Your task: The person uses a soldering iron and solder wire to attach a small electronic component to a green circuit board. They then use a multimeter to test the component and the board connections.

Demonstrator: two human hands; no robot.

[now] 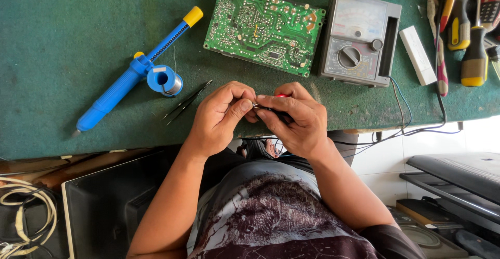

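Left hand (221, 117) and right hand (291, 119) meet at the near edge of the green tabletop (62, 56), fingertips pinched together on a small metal part (255, 104), mostly hidden and too small to identify; a red tip (282, 95) shows above the right fingers. Beside them, black tweezers (186, 103). Farther back: blue desoldering pump (136, 69) with yellow cap, solder spool (164, 80), green circuit board (264, 29), grey analog multimeter (358, 39), white block (417, 55). Screwdrivers (469, 30) cut off at the top right corner.
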